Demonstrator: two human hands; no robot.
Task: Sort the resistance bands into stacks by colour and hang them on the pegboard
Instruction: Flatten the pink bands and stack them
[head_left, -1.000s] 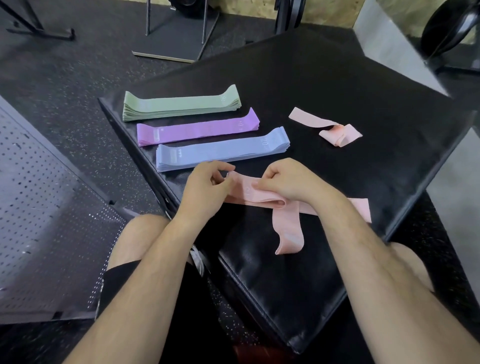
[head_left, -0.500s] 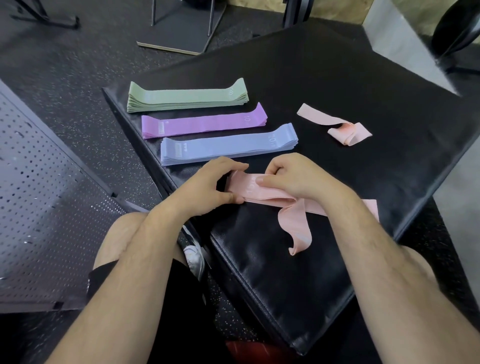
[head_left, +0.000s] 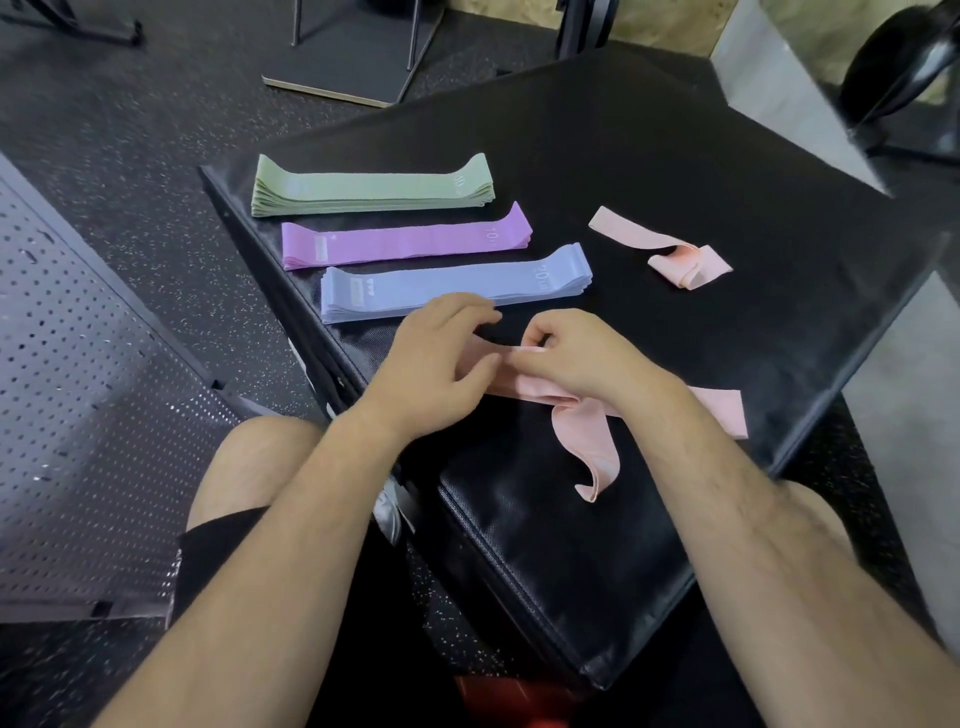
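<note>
Pink stack underway: right hand (head_left: 576, 358) pinches twisted pink band (head_left: 537, 388), left hand (head_left: 436, 364) presses its left end with spread fingers; next probably untwist, then fetch far-right loose band (head_left: 675, 257).

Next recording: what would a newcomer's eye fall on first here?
Three neat stacks of resistance bands, the green stack, purple stack and blue stack, lie in parallel rows on the far left of the black padded platform. Just in front of them, the right hand pinches a twisted pink band while the left hand rests on its end. A crumpled pink band lies alone to the right.
</note>
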